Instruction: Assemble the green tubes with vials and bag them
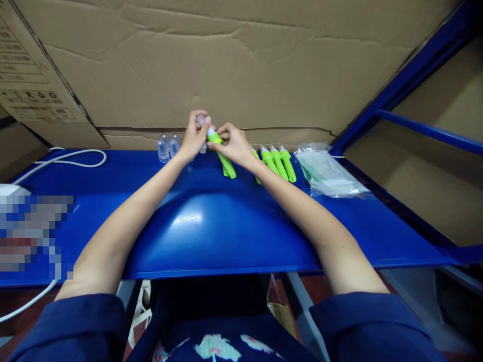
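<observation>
Both hands meet near the back of the blue table around a bright green tube-shaped piece (pixel 226 165) with a white top, held tilted. My left hand (pixel 194 136) is closed around a clear cap (pixel 201 120) at its upper end. Lower down, the fingers of my right hand (pixel 234 143) pinch the green body near its yellowish collar. Left of my left hand, several clear caps (pixel 163 150) stand upright on the table. Beyond my right wrist lie several similar green pieces (pixel 277 162) with pale tips, side by side; my forearm partly covers one.
A large cardboard sheet (pixel 234 65) rises behind the blue table (pixel 226 226). A clear plastic bag (pixel 330 171) with pale contents lies at the right. White cable (pixel 86 152) loops at the left, near a blurred-out object (pixel 33 226). A blue frame (pixel 426 130) borders the right.
</observation>
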`<action>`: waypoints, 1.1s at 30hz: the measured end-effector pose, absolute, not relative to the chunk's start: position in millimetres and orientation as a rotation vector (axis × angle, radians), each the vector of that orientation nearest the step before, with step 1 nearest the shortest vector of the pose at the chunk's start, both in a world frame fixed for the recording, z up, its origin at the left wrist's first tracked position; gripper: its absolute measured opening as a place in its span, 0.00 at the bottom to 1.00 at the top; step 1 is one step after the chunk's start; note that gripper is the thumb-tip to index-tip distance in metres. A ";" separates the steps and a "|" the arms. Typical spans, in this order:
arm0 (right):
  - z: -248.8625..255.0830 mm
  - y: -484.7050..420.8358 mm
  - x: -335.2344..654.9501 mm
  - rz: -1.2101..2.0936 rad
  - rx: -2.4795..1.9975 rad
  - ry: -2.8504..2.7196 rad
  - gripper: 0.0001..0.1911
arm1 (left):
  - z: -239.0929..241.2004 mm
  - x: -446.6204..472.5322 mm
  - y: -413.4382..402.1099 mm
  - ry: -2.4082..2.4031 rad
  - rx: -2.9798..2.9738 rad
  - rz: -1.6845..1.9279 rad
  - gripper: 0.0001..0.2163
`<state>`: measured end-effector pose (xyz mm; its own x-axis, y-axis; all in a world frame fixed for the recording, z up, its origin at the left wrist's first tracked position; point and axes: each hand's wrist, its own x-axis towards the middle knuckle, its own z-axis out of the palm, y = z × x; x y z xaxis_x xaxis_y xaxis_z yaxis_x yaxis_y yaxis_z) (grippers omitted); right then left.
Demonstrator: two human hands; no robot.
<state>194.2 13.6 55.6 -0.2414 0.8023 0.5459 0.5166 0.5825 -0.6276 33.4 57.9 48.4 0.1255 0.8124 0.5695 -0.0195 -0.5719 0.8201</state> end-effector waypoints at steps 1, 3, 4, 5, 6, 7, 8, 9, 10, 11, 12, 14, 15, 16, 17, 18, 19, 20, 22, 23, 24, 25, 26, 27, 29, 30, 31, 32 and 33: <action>55.6 13.7 194.2 0.396 -1.060 -1.917 0.23 | 48.5 33.4 57.5 0.774 1.708 1.513 0.22; 55.7 13.7 194.4 0.390 -1.061 -1.926 0.24 | 48.8 34.2 56.7 0.772 1.699 1.493 0.20; 55.8 13.7 194.4 0.388 -1.062 -1.930 0.25 | 49.0 34.9 56.1 0.770 1.694 1.487 0.20; 55.9 13.7 194.5 0.388 -1.064 -1.934 0.26 | 49.2 35.8 55.5 0.766 1.689 1.483 0.19; 56.0 13.7 194.5 0.389 -1.065 -1.936 0.27 | 49.5 36.6 54.9 0.760 1.686 1.481 0.18; 56.3 13.6 194.4 0.392 -1.066 -1.934 0.29 | 49.8 37.4 54.4 0.754 1.685 1.480 0.18; 56.5 13.4 194.2 0.396 -1.067 -1.931 0.30 | 50.0 38.1 54.1 0.747 1.687 1.479 0.18; 56.9 13.0 193.9 0.402 -1.069 -1.926 0.31 | 50.1 38.4 54.0 0.741 1.692 1.480 0.18; 57.3 12.5 193.5 0.408 -1.072 -1.921 0.32 | 50.1 38.5 54.2 0.738 1.698 1.481 0.18; 57.8 11.8 193.1 0.413 -1.075 -1.918 0.33 | 49.9 38.4 54.7 0.738 1.705 1.484 0.18; 58.2 10.9 192.6 0.418 -1.079 -1.917 0.34 | 49.5 38.1 55.4 0.741 1.712 1.486 0.19; 59.1 9.0 191.8 0.420 -1.087 -1.921 0.34 | 48.3 37.2 57.1 0.751 1.725 1.491 0.21; 59.5 7.9 191.6 0.414 -1.093 -1.925 0.35 | 47.7 36.8 58.0 0.755 1.732 1.493 0.22; 59.8 6.7 191.4 0.403 -1.099 -1.929 0.35 | 47.2 36.5 58.7 0.758 1.738 1.496 0.23; 60.2 5.6 191.4 0.389 -1.106 -1.935 0.35 | 46.9 36.3 59.4 0.758 1.742 1.498 0.24; 60.6 4.6 191.4 0.372 -1.112 -1.941 0.35 | 46.8 36.1 59.9 0.754 1.743 1.498 0.24; 61.0 3.7 191.6 0.354 -1.116 -1.949 0.35 | 46.9 36.1 60.4 0.748 1.739 1.495 0.25; 61.3 3.0 191.8 0.339 -1.120 -1.959 0.35 | 47.1 36.1 60.8 0.742 1.733 1.491 0.25; 61.6 2.6 192.3 0.319 -1.125 -1.983 0.37 | 47.6 36.0 61.8 0.733 1.718 1.479 0.24; 61.6 2.9 192.5 0.313 -1.125 -1.996 0.38 | 47.8 36.0 62.5 0.732 1.713 1.474 0.24; 61.4 3.5 192.7 0.308 -1.123 -2.009 0.39 | 47.7 35.9 63.3 0.732 1.710 1.469 0.24; 61.1 4.3 192.9 0.304 -1.117 -2.021 0.39 | 47.3 35.7 64.3 0.732 1.709 1.464 0.24; 60.7 5.2 193.1 0.299 -1.109 -2.032 0.40 | 46.7 35.7 65.4 0.733 1.708 1.458 0.24; 60.3 6.1 193.3 0.295 -1.099 -2.039 0.40 | 45.7 35.6 66.5 0.734 1.707 1.453 0.24; 59.7 7.2 193.7 0.291 -1.081 -2.046 0.40 | 42.9 35.7 68.6 0.738 1.707 1.444 0.24; 59.7 7.2 193.9 0.290 -1.074 -2.047 0.40 | 41.3 35.8 69.5 0.743 1.708 1.444 0.24; 59.9 6.9 194.0 0.291 -1.068 -2.047 0.40 | 39.8 36.0 70.1 0.752 1.711 1.447 0.25; 60.2 6.4 194.1 0.291 -1.063 -2.047 0.40 | 38.5 36.0 70.4 0.764 1.714 1.452 0.25; 60.8 5.7 194.0 0.291 -1.060 -2.049 0.40 | 37.5 35.9 70.4 0.778 1.718 1.457 0.25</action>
<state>194.0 5.7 60.8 -0.3350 0.7680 0.5459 0.5858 0.6235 -0.5177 35.9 70.4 37.5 0.1713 0.8268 0.5358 -0.0148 -0.5417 0.8405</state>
